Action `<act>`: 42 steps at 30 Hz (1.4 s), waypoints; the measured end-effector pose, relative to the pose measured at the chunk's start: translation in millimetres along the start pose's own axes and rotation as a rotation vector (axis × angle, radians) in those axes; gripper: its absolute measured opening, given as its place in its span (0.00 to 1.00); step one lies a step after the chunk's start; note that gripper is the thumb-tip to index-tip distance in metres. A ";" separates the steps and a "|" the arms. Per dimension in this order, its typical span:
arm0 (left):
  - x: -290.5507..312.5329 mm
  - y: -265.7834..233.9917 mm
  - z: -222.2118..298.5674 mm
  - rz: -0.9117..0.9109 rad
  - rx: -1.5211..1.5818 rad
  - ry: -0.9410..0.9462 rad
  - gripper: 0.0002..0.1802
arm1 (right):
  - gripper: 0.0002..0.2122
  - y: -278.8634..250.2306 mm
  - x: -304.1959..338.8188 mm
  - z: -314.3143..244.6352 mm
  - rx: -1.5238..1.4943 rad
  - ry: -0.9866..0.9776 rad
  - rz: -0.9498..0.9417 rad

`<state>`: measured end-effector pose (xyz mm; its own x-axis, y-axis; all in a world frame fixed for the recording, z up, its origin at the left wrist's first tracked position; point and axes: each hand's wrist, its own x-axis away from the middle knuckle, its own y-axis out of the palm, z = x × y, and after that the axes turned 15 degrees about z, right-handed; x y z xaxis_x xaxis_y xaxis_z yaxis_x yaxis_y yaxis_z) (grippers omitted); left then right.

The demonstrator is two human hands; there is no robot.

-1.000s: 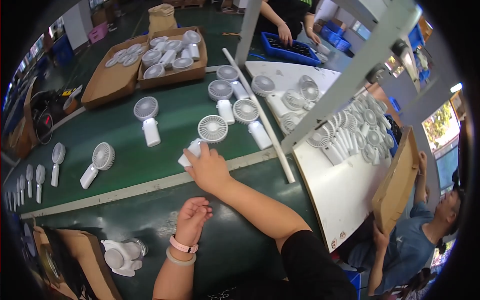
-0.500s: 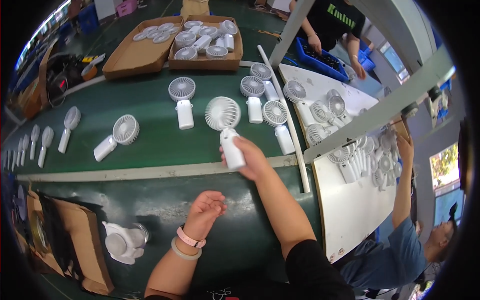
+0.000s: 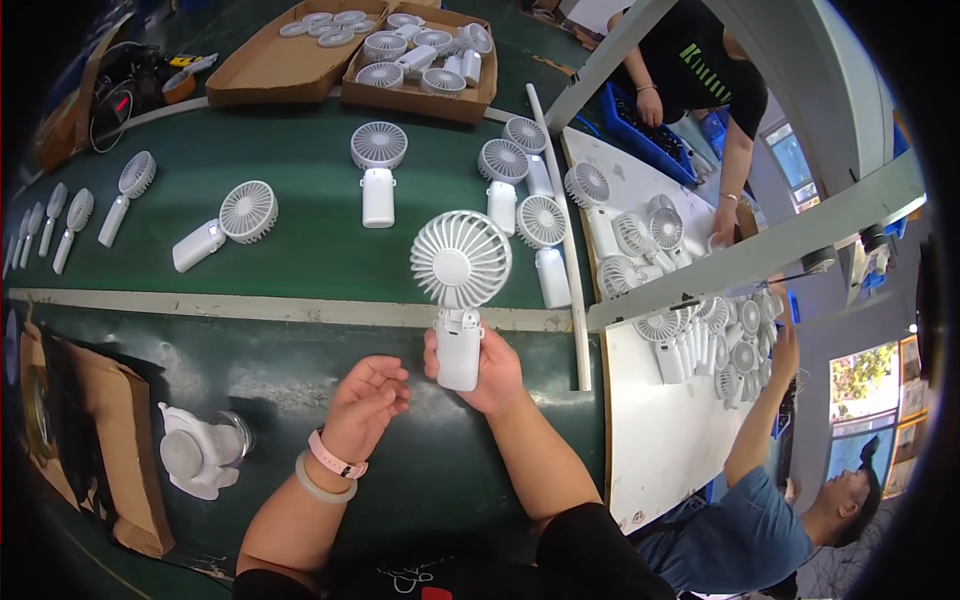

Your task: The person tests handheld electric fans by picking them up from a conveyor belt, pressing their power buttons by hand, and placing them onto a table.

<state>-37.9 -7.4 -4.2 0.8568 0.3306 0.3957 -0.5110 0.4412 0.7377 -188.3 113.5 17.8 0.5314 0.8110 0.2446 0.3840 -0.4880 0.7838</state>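
A white handheld fan [image 3: 461, 258] stands upright over the near edge of the green belt, its round grille facing me. My right hand [image 3: 494, 372] is wrapped round its handle from the right side. To the left of the handle, apart from it, hovers my left hand [image 3: 366, 402], palm inward with loosely curled fingers, a little apart and holding nothing that I can see. Beyond them another white fan [image 3: 378, 172] lies on the belt, and a tilted fan [image 3: 225, 225] lies farther left. Several more fans [image 3: 541, 222] lie at the belt's right side.
A cardboard tray [image 3: 420, 102] of fans stands at the back beside a tray of round covers [image 3: 262, 98]. A white rod [image 3: 566, 215] borders a white table [image 3: 640, 440] with many fans. A white jar-like object [image 3: 200, 450] stands near left. Two people work at right.
My right hand has drawn the fan nearer and turned its grille toward me, off the belt's middle. My left hand has shifted slightly left and up. The view has shifted too.
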 end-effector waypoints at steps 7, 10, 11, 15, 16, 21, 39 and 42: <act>1.4 14.9 -11.0 -0.079 -0.315 0.222 0.40 | 0.19 12.4 8.7 13.3 0.392 -0.147 0.246; 1.4 18.5 -12.3 -0.065 -0.368 0.238 0.41 | 0.17 10.5 8.3 15.4 0.498 -0.235 0.220; 1.8 19.8 -11.9 -0.047 -0.358 0.204 0.41 | 0.17 8.9 8.2 15.2 0.569 -0.252 0.224; 3.3 18.0 -12.7 -0.041 -0.394 0.188 0.41 | 0.17 10.8 9.1 19.4 0.521 -0.253 0.256; 2.4 16.2 -12.3 -0.043 -0.403 0.190 0.40 | 0.16 12.0 8.6 18.7 0.511 -0.246 0.249; 3.3 16.4 -13.2 -0.045 -0.404 0.198 0.40 | 0.16 14.4 10.7 15.6 0.485 -0.258 0.225; 4.1 15.6 -15.8 -0.040 -0.405 0.196 0.40 | 0.17 11.8 9.6 13.8 0.507 -0.230 0.221; 4.2 14.6 -16.6 -0.037 -0.402 0.221 0.40 | 0.16 10.8 9.0 15.4 0.522 -0.203 0.236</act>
<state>-42.9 14.2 -0.9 0.8620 0.4591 0.2148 -0.5039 0.7306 0.4608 -167.8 110.6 19.7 0.7612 0.6087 0.2235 0.5303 -0.7827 0.3258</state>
